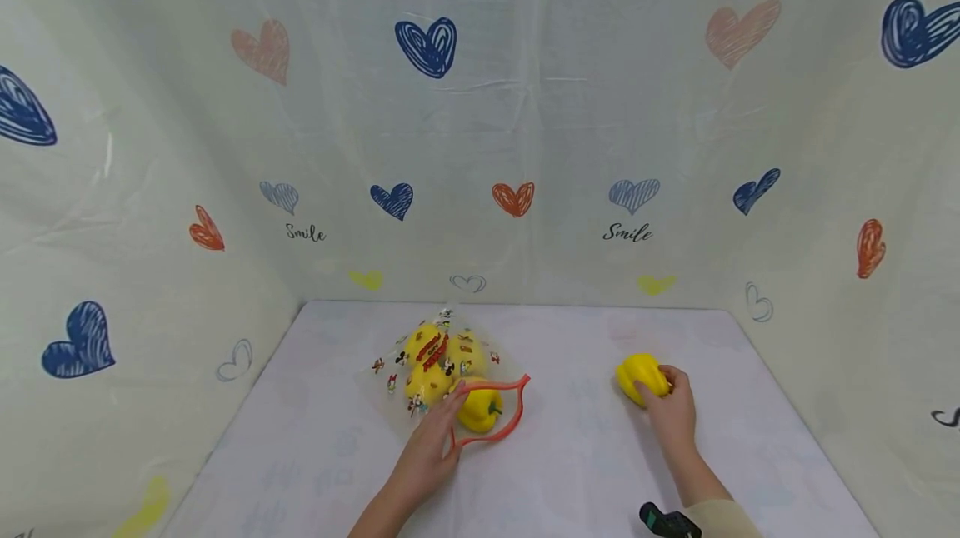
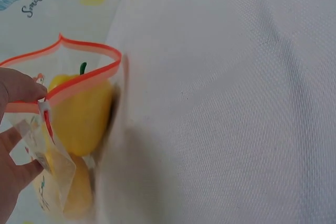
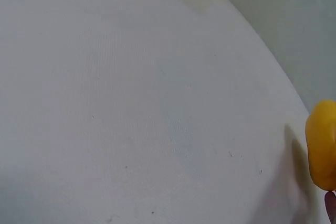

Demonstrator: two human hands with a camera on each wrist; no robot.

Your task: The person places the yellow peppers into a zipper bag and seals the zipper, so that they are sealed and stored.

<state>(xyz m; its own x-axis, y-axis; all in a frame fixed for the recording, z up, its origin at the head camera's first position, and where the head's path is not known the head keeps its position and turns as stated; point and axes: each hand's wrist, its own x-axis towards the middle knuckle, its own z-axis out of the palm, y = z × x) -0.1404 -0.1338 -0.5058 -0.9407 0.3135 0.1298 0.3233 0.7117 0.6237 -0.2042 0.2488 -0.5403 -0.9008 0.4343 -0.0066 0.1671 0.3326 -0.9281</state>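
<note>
A clear zip bag (image 1: pixel 491 438) with cartoon prints and a red-edged mouth lies left of the middle of the table. Inside it are several yellow items; the one at the mouth is a yellow bell pepper (image 1: pixel 474 415) with a green stem. My left hand (image 1: pixel 429 453) holds the near side of the red rim, which stands spread apart. In the left wrist view, the thumb (image 2: pixel 23 86) lies at the bag's red edge and the other fingers spread against the film. Over on the right, my right hand (image 1: pixel 672 415) grips another yellow bell pepper (image 1: pixel 640 377) by its right side.
A white cloth covers the table (image 1: pixel 570 471). White curtains (image 1: pixel 480 122) printed with hearts and "Smile" rise at the back and both sides. A dark device (image 1: pixel 670 521) sits at the right wrist, beside a beige sleeve (image 1: pixel 722 520).
</note>
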